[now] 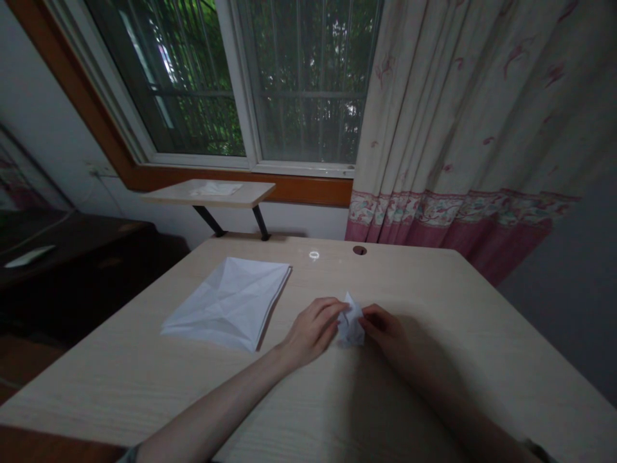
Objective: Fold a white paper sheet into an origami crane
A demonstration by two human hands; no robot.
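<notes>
A small folded white paper piece (350, 323) rests on the light wooden table (434, 308) near its middle. My left hand (312, 330) pinches its left side with curled fingers. My right hand (384, 328) grips its right side, fingers closed on the paper. To the left of both hands a larger creased white sheet (230, 300) lies flat on the table, untouched.
A round cable hole (359, 250) sits at the table's far edge. Behind it a small shelf (212, 193) on black brackets stands under the window (250, 83). A patterned curtain (463, 128) hangs at the right. Dark furniture (62, 251) stands at the left.
</notes>
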